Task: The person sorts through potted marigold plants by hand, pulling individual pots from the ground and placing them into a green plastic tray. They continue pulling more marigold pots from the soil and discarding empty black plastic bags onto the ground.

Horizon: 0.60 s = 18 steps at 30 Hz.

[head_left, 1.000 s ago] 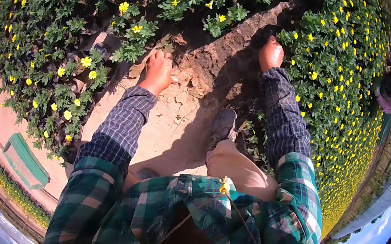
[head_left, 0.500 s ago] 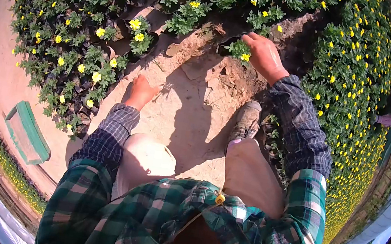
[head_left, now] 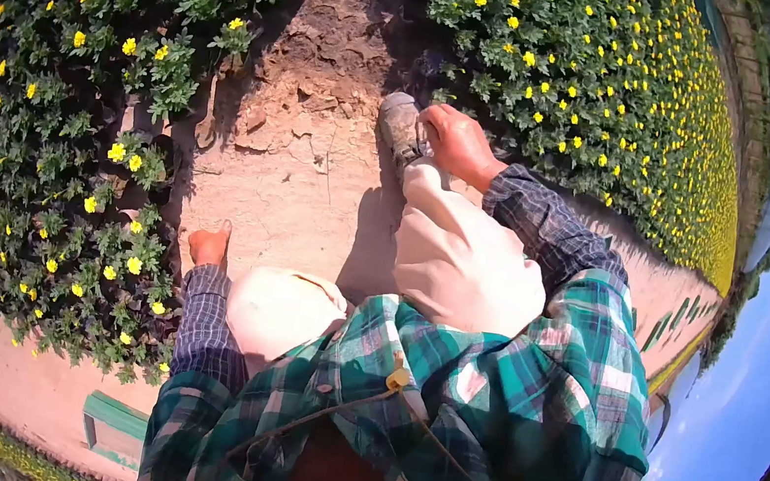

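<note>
At the far left a bed of plants with yellow flowers (head_left: 71, 144) fills the side of the view. Between the leaves there are dark bags or pots, but I cannot tell clearly what holds each plant. Below it, near the bottom edge, lies a green flat object (head_left: 115, 417) on the bare ground.

The left hand (head_left: 208, 244) is down on the dry earth path (head_left: 307, 159), just beside the last plants of the left bed. Only its back shows above the checked sleeve, so I cannot tell how far the fingers are open. Nothing is seen in it.

The path runs upward in the middle, cracked and pale, between the two beds. The person crouches on it, both knees bent in light trousers.

On the right side of the path stands the shoe (head_left: 398, 125), close to the edge of the right bed. The right hand (head_left: 459, 142) is touching its heel side, the fingers bent towards it. Whether they really clasp it I cannot tell.

Further right, the second flower bed (head_left: 588, 82) stretches far away.
</note>
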Each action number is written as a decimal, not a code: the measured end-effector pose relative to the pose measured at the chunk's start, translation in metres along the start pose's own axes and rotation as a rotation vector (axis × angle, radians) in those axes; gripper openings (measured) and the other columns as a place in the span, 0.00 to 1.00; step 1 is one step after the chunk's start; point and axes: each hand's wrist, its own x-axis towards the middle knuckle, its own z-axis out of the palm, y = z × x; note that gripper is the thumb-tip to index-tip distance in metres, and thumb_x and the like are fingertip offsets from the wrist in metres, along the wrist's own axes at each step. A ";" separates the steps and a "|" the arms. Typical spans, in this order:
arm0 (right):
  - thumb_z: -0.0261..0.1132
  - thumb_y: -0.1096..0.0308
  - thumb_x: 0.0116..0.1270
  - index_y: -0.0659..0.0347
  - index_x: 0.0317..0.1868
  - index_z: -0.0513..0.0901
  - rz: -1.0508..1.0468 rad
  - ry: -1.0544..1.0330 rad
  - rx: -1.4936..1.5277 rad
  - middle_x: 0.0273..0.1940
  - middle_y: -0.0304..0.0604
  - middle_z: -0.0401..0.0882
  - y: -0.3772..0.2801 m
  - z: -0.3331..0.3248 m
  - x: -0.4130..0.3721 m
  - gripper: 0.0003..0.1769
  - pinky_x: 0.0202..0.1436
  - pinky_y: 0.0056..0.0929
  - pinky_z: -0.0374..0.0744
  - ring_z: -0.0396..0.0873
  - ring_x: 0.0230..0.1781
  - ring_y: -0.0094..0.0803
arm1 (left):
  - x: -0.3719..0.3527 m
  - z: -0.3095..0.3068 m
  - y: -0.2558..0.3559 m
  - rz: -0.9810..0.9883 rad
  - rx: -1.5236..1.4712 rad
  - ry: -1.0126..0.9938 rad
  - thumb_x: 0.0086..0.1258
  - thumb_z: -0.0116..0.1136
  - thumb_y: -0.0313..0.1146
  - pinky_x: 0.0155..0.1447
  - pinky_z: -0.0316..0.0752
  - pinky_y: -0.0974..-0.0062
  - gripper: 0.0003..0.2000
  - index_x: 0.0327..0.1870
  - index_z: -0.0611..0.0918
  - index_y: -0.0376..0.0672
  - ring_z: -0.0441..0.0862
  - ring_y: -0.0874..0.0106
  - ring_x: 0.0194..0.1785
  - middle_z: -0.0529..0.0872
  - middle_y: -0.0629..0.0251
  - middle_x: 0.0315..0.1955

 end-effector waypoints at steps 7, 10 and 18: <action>0.63 0.61 0.59 0.56 0.45 0.81 0.540 -0.125 0.389 0.40 0.48 0.80 -0.011 0.034 -0.195 0.15 0.43 0.46 0.75 0.79 0.42 0.51 | -0.013 -0.019 0.013 0.064 -0.072 -0.075 0.57 0.69 0.51 0.31 0.69 0.62 0.31 0.25 0.77 0.20 0.73 0.68 0.26 0.80 0.55 0.24; 0.61 0.61 0.60 0.55 0.45 0.81 0.757 -0.082 0.404 0.42 0.47 0.80 0.005 0.090 -0.250 0.14 0.46 0.46 0.74 0.78 0.44 0.50 | -0.010 -0.020 0.013 0.034 -0.110 -0.114 0.57 0.69 0.50 0.25 0.63 0.62 0.30 0.20 0.75 0.23 0.66 0.71 0.21 0.75 0.62 0.20; 0.57 0.59 0.64 0.53 0.47 0.81 1.220 0.000 0.378 0.47 0.43 0.78 0.029 0.193 -0.330 0.14 0.54 0.48 0.71 0.74 0.52 0.47 | 0.069 0.011 -0.043 0.024 0.185 -0.221 0.57 0.63 0.61 0.45 0.70 0.60 0.40 0.39 0.77 0.16 0.77 0.59 0.38 0.82 0.42 0.34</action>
